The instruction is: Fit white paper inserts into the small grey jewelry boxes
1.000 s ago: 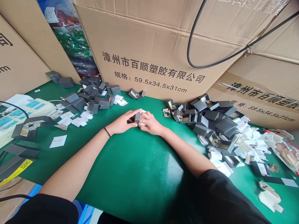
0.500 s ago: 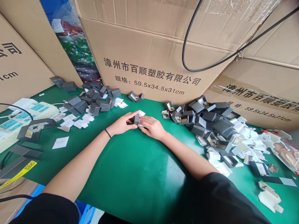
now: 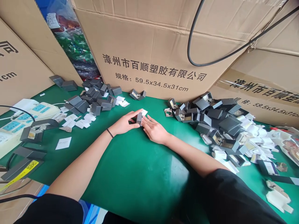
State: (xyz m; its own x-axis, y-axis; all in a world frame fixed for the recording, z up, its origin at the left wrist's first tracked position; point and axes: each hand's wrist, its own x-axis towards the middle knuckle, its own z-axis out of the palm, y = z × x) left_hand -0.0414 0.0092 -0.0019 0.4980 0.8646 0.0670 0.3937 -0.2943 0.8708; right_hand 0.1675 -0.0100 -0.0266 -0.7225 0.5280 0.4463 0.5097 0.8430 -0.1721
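A small dark grey box (image 3: 139, 118) stands near the middle of the green table. My left hand (image 3: 124, 124) grips it from the left, with the thumb at its near side and the fingers along its far side. On the box's right, my right hand (image 3: 154, 130) has its fingers stretched out, tips at or close to the box. A white paper piece (image 3: 144, 112) shows just beyond the fingertips; whether it is attached to the box I cannot tell. The box's inside is hidden from me.
Dark boxes (image 3: 100, 104) lie heaped at the back left, near a power strip (image 3: 25, 116) and a white card (image 3: 63, 143). More opened boxes (image 3: 230, 123) and white paper scraps (image 3: 259, 140) pile up on the right. Large cartons (image 3: 149, 40) wall the back; a black cable (image 3: 190, 40) hangs before them.
My right hand has drawn slightly right, and its fingers lie less over the box. The left hand keeps its hold on the box. The whole view has shifted a little.
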